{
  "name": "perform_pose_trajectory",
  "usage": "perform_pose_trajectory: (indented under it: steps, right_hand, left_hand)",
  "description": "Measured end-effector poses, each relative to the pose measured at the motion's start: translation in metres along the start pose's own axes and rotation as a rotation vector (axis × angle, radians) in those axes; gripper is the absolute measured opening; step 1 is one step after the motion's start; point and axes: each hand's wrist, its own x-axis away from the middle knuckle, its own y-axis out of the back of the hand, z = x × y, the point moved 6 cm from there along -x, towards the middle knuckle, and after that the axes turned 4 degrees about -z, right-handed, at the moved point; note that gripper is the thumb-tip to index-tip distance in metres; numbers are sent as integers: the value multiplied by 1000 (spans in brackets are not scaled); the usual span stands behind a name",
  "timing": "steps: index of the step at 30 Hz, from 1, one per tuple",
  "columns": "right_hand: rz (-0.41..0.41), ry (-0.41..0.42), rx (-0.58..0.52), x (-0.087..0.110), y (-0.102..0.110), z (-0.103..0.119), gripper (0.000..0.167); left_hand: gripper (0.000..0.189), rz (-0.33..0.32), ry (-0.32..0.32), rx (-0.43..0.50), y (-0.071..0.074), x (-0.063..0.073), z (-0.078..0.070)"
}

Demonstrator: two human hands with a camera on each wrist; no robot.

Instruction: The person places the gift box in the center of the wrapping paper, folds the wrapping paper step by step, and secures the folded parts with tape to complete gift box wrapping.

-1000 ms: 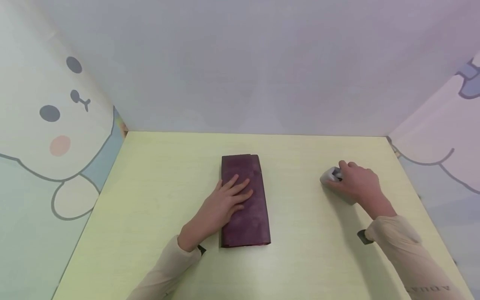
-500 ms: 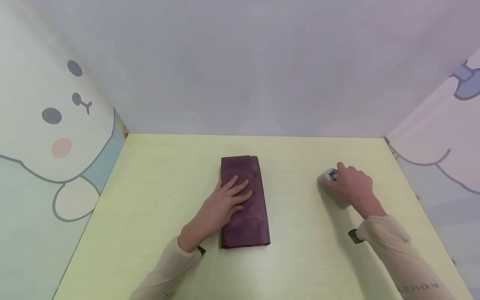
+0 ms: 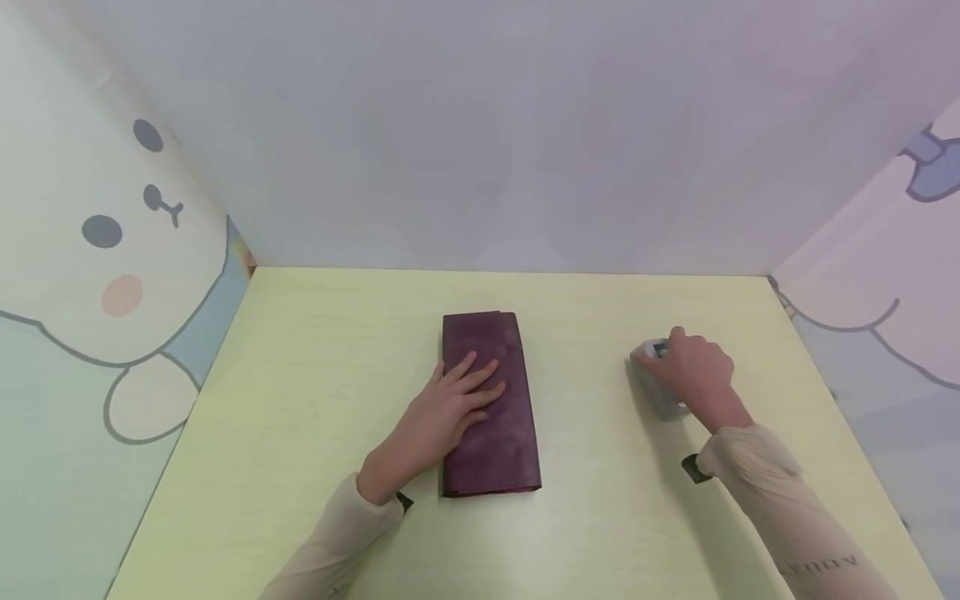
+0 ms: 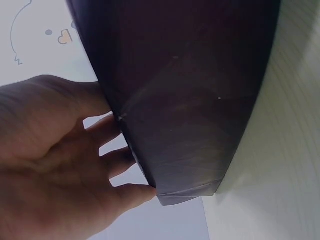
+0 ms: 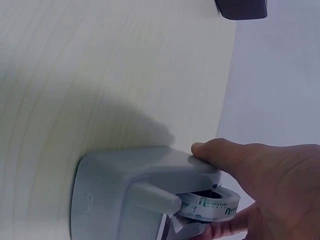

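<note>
A long, flat bundle wrapped in dark purple (image 3: 491, 454) lies at the middle of the table. My left hand (image 3: 438, 412) rests on it from the left with its fingers spread across the top. In the left wrist view the bundle's dark side (image 4: 195, 135) fills the middle, with the fingertips over its upper edge. To the right, my right hand (image 3: 697, 371) grips the far end of a grey tape dispenser (image 3: 656, 396). Seen in the right wrist view, the thumb presses the dispenser's side (image 5: 165, 165), close to a roll of printed tape (image 5: 215, 206). The other fingers are mostly hidden.
The pale yellow table (image 3: 322, 333) ends at a plain light wall panel (image 3: 510, 167) behind. Panels with cartoon figures stand at the left (image 3: 150, 300) and right (image 3: 847, 275). Both wrists carry small dark devices below the sleeves.
My right hand has shifted left with the tape dispenser, a little closer to the purple bundle. The left hand stays in place on the bundle.
</note>
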Motion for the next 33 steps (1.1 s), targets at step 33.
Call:
perform_pose_trajectory:
  steps: [33]
  right_hand:
    - [444,-40,-218,-13,4,-3,86]
  left_hand:
    - [44,-17,8,-12,3,-1,0]
